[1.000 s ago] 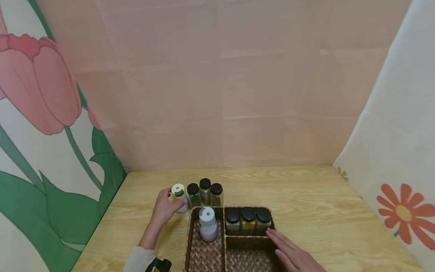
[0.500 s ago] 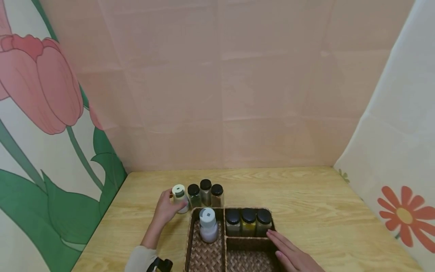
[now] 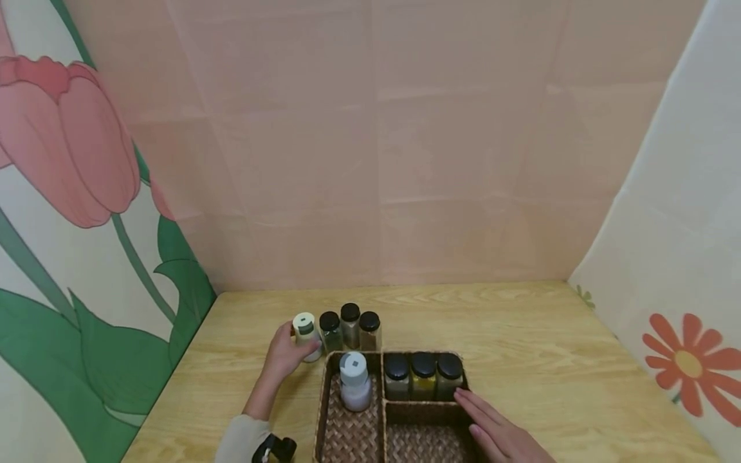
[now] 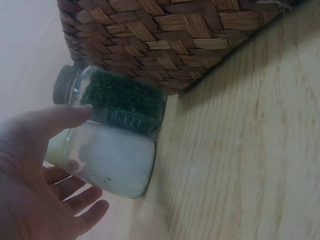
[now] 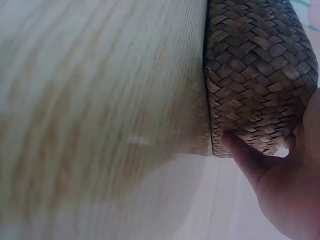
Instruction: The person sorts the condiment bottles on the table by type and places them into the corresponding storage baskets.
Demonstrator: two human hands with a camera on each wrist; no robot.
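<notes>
My left hand (image 3: 285, 354) is curled round a clear jar of white contents with a pale flip-top lid (image 3: 303, 321), which stands on the table. In the left wrist view the thumb lies along one side of this white jar (image 4: 112, 157) and the fingers loosely round the other. It touches a black-capped jar of green flakes (image 4: 122, 100). At the right side of the woven basket (image 3: 320, 411), my right hand (image 3: 500, 431) rests with fairly straight fingers against the wall. One fingertip touches the basket's woven outside (image 5: 260, 75) in the right wrist view.
Several black-capped jars (image 3: 350, 325) stand behind the basket. A white-capped bottle (image 3: 355, 382) is in its left compartment, and three black-capped jars (image 3: 423, 376) fill the back right one. A pink cloth (image 3: 376, 161) hangs behind the wooden table (image 3: 521, 347).
</notes>
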